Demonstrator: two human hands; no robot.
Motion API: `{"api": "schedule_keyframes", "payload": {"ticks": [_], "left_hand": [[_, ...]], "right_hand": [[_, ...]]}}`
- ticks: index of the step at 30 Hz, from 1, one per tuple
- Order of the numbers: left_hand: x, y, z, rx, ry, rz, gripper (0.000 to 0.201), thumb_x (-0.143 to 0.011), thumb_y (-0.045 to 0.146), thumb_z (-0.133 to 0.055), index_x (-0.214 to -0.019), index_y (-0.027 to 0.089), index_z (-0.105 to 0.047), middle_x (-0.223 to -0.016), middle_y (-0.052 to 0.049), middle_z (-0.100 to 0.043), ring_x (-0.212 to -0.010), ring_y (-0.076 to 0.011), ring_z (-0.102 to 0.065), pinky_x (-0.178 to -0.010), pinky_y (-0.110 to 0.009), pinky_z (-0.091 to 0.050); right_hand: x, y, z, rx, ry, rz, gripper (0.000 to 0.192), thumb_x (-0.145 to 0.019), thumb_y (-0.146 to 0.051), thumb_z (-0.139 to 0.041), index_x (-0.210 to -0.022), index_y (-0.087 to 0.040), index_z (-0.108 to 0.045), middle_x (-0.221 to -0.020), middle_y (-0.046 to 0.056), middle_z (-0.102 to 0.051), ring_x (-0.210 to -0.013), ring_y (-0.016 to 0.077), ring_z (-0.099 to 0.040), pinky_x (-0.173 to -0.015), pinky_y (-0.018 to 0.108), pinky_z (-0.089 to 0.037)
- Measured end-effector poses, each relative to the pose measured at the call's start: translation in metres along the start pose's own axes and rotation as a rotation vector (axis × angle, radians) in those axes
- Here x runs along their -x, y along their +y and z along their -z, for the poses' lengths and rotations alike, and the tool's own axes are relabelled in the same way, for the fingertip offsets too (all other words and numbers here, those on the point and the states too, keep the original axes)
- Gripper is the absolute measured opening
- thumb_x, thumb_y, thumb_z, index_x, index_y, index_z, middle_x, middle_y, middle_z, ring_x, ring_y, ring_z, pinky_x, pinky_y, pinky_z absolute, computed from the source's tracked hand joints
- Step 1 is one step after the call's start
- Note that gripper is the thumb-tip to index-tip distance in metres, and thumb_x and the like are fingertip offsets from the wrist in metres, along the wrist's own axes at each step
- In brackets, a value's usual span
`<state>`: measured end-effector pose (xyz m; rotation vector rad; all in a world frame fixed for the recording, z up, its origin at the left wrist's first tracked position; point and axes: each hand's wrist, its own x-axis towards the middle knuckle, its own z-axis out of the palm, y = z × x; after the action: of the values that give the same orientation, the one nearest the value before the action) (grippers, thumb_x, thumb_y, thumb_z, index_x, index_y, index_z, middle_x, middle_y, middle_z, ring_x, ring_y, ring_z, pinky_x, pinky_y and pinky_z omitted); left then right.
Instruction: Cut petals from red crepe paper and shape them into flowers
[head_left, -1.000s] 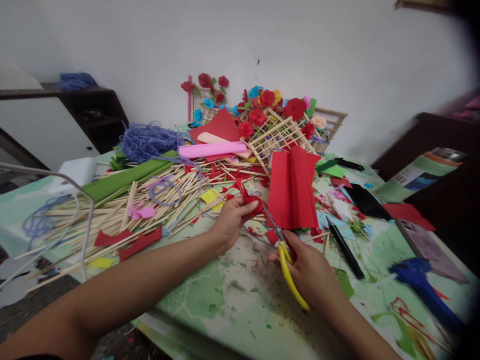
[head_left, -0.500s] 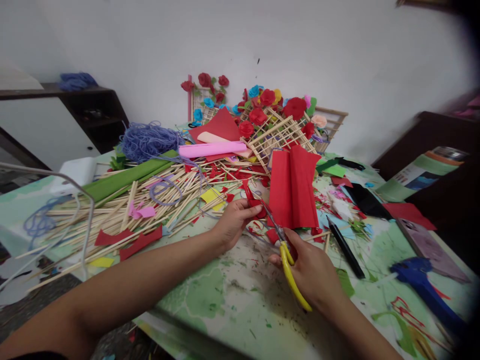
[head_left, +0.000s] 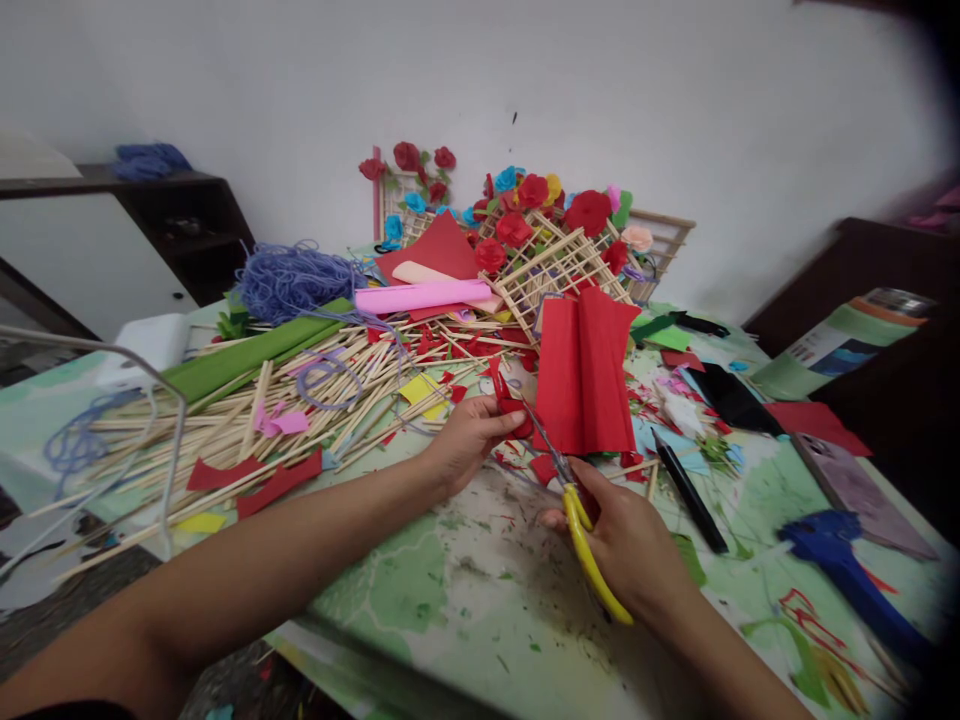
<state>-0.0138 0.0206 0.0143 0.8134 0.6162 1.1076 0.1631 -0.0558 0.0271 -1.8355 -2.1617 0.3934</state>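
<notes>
Table [head_left: 465, 590] had a green map-print cover, littered with paper scraps. Biggest item on it: a heap of wooden sticks [head_left: 300, 400] spread across the left half, with a long green crepe roll [head_left: 247, 358] lying along its far edge and a tangle of purple yarn [head_left: 296, 280] behind that. Wooden lattice frames [head_left: 555, 265] studded with paper flowers leaned against the wall at the back. A pleated red crepe sheet [head_left: 589, 370] lay centre-right, just beyond the hands; a pink crepe roll [head_left: 424, 296] sat at the foot of the frames. Blue glue gun [head_left: 840, 560] lay at the right edge, well apart from the hands; black marker [head_left: 686, 490] between it and the right hand. Left hand [head_left: 469, 440] was pinched closed, thumb and fingertips gripping a small red paper piece [head_left: 510, 405] just in front of the red sheet. Right hand [head_left: 630, 550] was wrapped around the yellow-handled scissors [head_left: 577, 510], fingers through the loops, blades angled up-left and meeting the red piece at the left fingertips; blade opening too small to tell.
</notes>
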Motion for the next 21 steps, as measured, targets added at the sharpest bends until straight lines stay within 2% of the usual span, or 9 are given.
{"api": "schedule_keyframes", "payload": {"ticks": [6,13,18,21], "left_hand": [[-0.001,0.006,0.000,-0.030,0.000,0.014,0.014,-0.058,0.021,-0.079,-0.064,0.011,-0.070,-0.061,-0.004,-0.065,-0.057,-0.0107,-0.055,-0.062,-0.022,-0.042],[-0.007,0.010,0.008,-0.178,-0.108,0.017,0.016,-0.059,0.024,-0.077,-0.067,0.011,-0.072,-0.066,-0.006,-0.068,-0.060,-0.0121,-0.057,-0.067,-0.023,-0.043],[-0.012,0.010,0.017,-0.295,-0.154,-0.002,0.018,-0.062,0.028,-0.076,-0.065,0.011,-0.071,-0.063,-0.006,-0.066,-0.058,-0.0123,-0.056,-0.065,-0.024,-0.042],[-0.013,0.010,0.019,-0.331,-0.161,0.018,0.021,-0.061,0.028,-0.077,-0.065,0.009,-0.070,-0.063,-0.006,-0.066,-0.059,-0.0126,-0.055,-0.065,-0.025,-0.041]], "right_hand": [[0.000,0.002,0.002,0.009,-0.021,-0.026,0.045,-0.080,-0.041,-0.052,-0.121,-0.023,-0.056,-0.069,0.002,-0.066,-0.061,0.0213,-0.060,-0.055,0.026,-0.035],[0.004,0.006,0.005,0.001,-0.051,-0.021,0.044,-0.080,-0.039,-0.051,-0.120,-0.022,-0.057,-0.065,0.002,-0.065,-0.061,0.0212,-0.059,-0.056,0.026,-0.035],[0.004,0.010,0.006,-0.025,-0.082,-0.012,0.033,-0.082,-0.041,-0.049,-0.108,-0.024,-0.060,-0.065,0.002,-0.065,-0.060,0.0210,-0.060,-0.054,0.025,-0.033],[0.004,0.014,0.006,-0.045,-0.094,-0.009,0.034,-0.082,-0.043,-0.049,-0.108,-0.024,-0.060,-0.066,0.002,-0.065,-0.061,0.0214,-0.061,-0.055,0.026,-0.033]]}}
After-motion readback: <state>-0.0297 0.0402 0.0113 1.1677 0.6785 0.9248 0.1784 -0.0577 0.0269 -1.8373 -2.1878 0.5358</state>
